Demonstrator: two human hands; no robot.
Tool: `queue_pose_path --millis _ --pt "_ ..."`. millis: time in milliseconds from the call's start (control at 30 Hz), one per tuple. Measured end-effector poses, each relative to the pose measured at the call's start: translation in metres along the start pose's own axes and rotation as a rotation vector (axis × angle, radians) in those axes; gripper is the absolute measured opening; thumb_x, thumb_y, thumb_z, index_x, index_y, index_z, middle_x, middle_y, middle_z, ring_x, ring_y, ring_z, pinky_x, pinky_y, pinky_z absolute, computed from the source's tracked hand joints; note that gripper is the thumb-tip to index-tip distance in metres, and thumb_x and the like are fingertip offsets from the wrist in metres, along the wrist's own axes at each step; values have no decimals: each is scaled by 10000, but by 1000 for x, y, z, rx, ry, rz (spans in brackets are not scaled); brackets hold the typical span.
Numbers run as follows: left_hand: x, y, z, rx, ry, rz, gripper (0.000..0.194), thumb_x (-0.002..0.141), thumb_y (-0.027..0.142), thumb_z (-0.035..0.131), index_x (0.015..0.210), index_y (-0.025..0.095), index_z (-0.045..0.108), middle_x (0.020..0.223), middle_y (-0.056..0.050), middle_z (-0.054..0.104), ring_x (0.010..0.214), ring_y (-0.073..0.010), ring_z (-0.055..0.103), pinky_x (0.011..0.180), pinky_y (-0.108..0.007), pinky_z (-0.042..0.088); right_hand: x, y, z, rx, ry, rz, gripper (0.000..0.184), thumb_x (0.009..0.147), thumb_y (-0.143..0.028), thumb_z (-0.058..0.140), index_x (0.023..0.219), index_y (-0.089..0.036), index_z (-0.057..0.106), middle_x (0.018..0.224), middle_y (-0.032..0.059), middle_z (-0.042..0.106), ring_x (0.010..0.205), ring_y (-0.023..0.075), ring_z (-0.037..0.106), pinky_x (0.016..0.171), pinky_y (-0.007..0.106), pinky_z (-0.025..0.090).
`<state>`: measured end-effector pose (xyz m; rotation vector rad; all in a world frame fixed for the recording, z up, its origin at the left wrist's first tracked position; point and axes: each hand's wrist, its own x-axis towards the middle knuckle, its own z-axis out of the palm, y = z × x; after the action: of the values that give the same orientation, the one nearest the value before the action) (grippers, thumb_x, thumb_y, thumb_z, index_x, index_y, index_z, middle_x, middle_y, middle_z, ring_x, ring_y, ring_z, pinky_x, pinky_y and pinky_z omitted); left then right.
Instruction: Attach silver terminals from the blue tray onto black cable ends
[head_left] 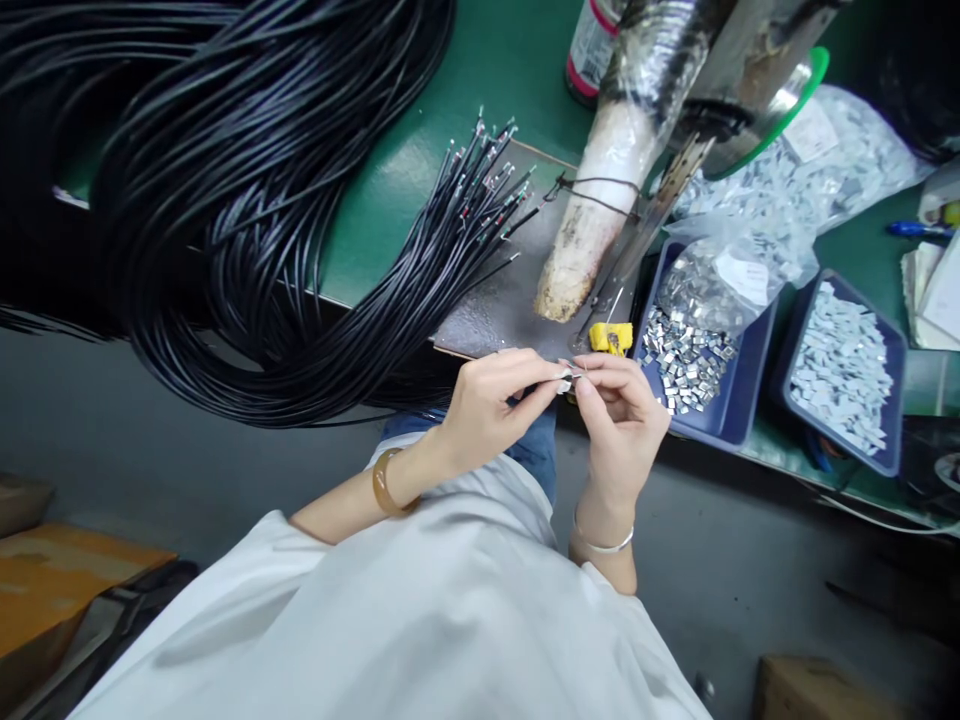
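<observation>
A small part [574, 375] is held between the two hands, just in front of the body and at the near edge of the bench [397, 160]. It is met from the left by the left hand [501, 402] and from the right by the right hand [621, 408], so neither can be called nearer. Each grip is narrow, with thumb and forefinger pinched onto the part; which of them bears it cannot be told. Its long axis seems to be laid crosswise, from one hand toward the other, though too little is shown to be sure.

The yellow block [611, 338] is placed just beyond the right hand. On that same side, close by, metal clips [686, 378] are held in a blue tray [739, 425]. The ends of the black cables [420, 270] are found beyond the left hand, pointed up and away from the body, clear of both grips.
</observation>
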<state>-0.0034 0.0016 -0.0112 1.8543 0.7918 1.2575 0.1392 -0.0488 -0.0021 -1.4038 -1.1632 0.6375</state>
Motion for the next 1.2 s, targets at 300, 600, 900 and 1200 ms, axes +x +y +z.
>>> queue_pose_path --millis 300,600,900,1200 --pt "-1 -2 -1 140 -35 75 195 962 215 561 925 174 749 801 -70 762 715 -146 654 728 -275 477 -3 -1 -1 -53 6 -9 37 877 -221 697 843 -208 689 970 36 720 888 148 709 704 264 602" --pt "-5 11 1 -432 -150 -486 192 933 327 621 854 156 654 665 2 665 525 -80 531 541 -204 424 -11 -2 7 -297 111 -357 173 835 -100 699 932 -242 713 1108 36 698 1020 184 714 923 387 632" --pt "8 11 -5 -797 -123 -808 263 721 331 838 790 115 705 531 36 590 435 -38 422 435 -177 317 -8 -4 -1 -190 179 -335 124 933 -191 603 997 -259 685 1021 33 730 942 209 730 827 448 639" --pt "6 17 -7 -667 -159 -738 149 697 234 772 738 118 688 534 58 469 504 -44 358 480 -189 268 -10 -21 -5 -26 21 -103 112 965 -222 546 866 -210 598 922 26 727 812 152 721 738 324 614"
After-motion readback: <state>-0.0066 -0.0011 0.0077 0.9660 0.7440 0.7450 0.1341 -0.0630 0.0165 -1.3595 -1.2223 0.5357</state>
